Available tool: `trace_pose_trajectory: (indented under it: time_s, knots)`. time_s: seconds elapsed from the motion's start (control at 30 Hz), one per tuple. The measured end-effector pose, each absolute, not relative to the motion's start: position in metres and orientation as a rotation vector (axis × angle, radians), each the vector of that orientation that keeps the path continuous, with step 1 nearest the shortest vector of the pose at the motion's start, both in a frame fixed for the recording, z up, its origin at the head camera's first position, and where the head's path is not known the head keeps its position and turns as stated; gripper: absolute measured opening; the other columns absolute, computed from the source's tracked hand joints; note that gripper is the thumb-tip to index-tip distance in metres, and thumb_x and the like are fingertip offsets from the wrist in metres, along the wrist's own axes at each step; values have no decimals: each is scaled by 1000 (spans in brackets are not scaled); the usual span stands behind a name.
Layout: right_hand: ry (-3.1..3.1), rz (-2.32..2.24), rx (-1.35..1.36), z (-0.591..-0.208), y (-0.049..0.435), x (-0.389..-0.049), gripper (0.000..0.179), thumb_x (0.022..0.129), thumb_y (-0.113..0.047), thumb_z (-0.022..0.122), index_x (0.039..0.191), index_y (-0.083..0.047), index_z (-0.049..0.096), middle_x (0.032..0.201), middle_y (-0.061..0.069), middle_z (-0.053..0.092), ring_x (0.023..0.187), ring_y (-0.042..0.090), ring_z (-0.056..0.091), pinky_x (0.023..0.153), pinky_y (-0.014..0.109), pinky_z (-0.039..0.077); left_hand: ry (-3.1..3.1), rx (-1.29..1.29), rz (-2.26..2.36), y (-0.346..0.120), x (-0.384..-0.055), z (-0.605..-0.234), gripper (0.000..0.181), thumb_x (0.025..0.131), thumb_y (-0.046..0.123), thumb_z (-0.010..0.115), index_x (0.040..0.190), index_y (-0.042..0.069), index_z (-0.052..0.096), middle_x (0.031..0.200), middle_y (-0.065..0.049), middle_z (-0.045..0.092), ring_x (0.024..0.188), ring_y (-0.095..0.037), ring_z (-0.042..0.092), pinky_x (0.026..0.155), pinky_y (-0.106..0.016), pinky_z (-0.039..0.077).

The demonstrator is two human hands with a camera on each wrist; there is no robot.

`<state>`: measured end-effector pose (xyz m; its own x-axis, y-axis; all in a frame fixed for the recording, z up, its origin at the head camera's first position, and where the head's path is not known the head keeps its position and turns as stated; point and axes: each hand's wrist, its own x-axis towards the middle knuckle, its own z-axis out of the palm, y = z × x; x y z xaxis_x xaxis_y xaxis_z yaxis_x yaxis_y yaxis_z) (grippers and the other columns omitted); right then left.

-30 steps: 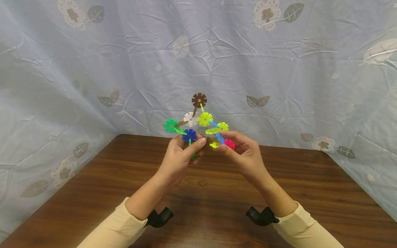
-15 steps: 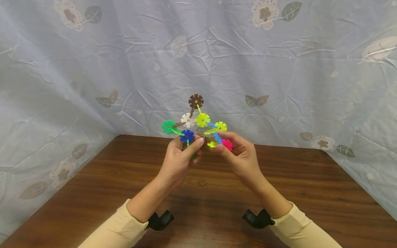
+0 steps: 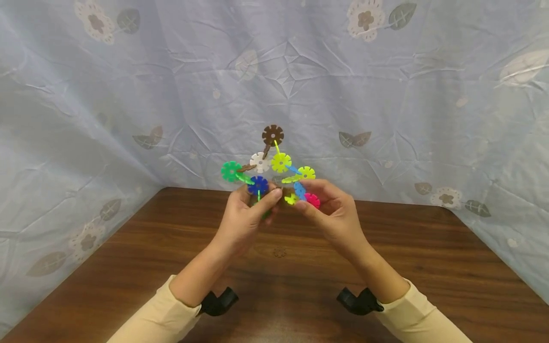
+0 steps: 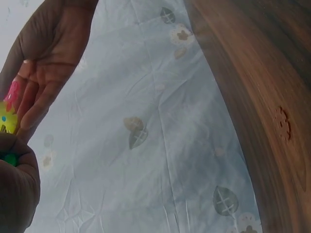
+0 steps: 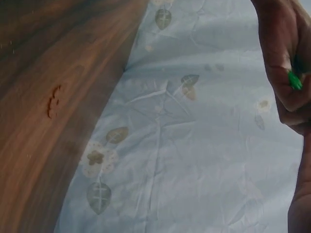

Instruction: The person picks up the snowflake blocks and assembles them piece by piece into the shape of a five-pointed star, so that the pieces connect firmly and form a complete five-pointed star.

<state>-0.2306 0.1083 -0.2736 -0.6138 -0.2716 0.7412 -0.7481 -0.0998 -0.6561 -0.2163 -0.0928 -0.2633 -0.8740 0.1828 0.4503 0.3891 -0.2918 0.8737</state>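
Note:
Both hands hold up a star-like ring of linked, notched plastic snowflake discs (image 3: 280, 163) above the table. A brown disc (image 3: 272, 136) forms its top point, with white, green, yellow and light blue discs below. My left hand (image 3: 244, 212) grips the lower left part, its thumb beside a dark blue disc (image 3: 258, 185); a green disc is partly hidden in those fingers. My right hand (image 3: 332, 205) pinches the lower right part near a light blue disc (image 3: 299, 191) and a pink disc (image 3: 312, 200). In the left wrist view a yellow disc (image 4: 7, 118) shows between the hands.
A single brown disc (image 3: 280, 252) lies flat on the dark wooden table (image 3: 171, 257), below the hands. Pale curtains (image 3: 283, 71) with flowers and leaves hang behind and at both sides. A black wrist mount (image 3: 219, 301) juts inward from each sleeve.
The linked discs have risen slightly in the last half second, after a small shift left. Both hands keep their hold throughout.

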Motion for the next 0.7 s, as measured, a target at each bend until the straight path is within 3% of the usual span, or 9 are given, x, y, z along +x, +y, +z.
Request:
trace_pose_trajectory:
  time_s: [0.3, 0.7]
  knots:
    - [-1939, 1742, 1159, -268, 118, -231, 34, 101, -5, 67, 132, 10, 61, 117, -9, 77, 102, 12, 76, 92, 29, 63, -1834, -702, -2271, -102, -221, -261, 8, 104, 7, 62, 99, 12, 66, 77, 4, 63, 71, -12, 54, 59, -23, 44]
    - [-2013, 1683, 1129, -264, 121, -231, 25, 104, -4, 61, 126, 7, 65, 115, -11, 76, 99, 11, 77, 89, 32, 63, -1850, -718, -2244, -106, -224, -261, 7, 104, 7, 62, 99, 12, 65, 80, 4, 64, 71, -11, 54, 60, -23, 45]
